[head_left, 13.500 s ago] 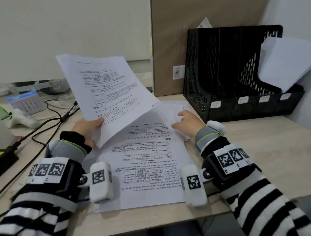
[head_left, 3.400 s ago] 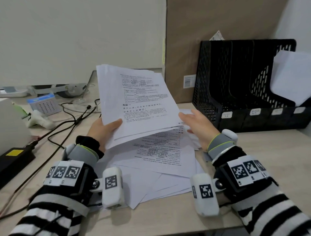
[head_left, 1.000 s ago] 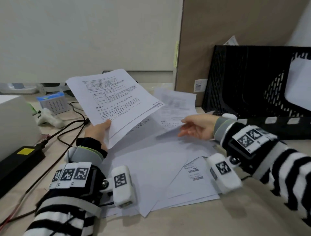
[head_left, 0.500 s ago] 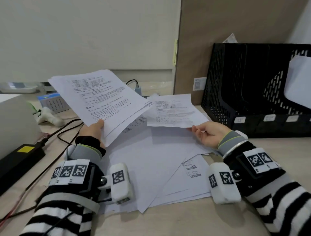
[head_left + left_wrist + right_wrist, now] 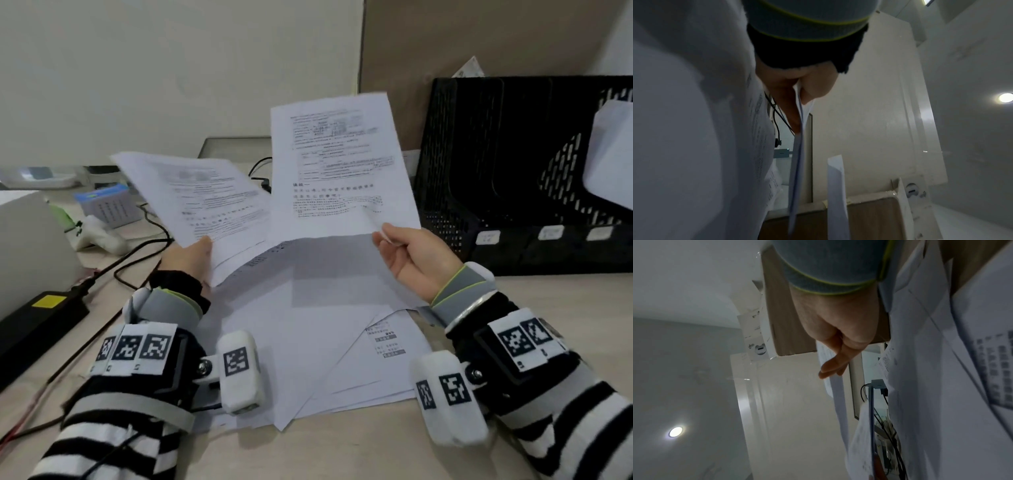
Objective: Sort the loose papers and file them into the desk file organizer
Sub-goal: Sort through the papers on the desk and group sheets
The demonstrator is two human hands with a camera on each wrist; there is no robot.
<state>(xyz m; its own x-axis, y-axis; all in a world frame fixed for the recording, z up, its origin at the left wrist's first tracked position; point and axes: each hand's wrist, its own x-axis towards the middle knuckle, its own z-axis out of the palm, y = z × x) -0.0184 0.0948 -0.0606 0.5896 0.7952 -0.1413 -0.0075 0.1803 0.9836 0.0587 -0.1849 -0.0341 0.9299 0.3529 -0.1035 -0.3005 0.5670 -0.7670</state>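
My left hand (image 5: 191,255) grips a thin stack of printed sheets (image 5: 202,202) by its lower corner, tilted up over the desk; the left wrist view shows that stack (image 5: 797,146) edge-on, pinched between thumb and fingers. My right hand (image 5: 407,250) pinches the lower right corner of a single printed page (image 5: 339,171) and holds it nearly upright. Beneath both lies a loose spread of papers (image 5: 329,342) on the desk. The black mesh file organizer (image 5: 513,164) stands at the right rear, with a white sheet (image 5: 613,154) leaning out of a right-hand slot.
Black cables (image 5: 137,253) and a black power brick (image 5: 37,318) lie at the left. A small blue calendar (image 5: 109,204) and a white box (image 5: 27,246) sit further left. A brown cardboard panel (image 5: 479,37) stands behind the organizer.
My right hand has raised its page from lying flat and low to nearly upright. The left stack has tilted and shifted right, toward that page.
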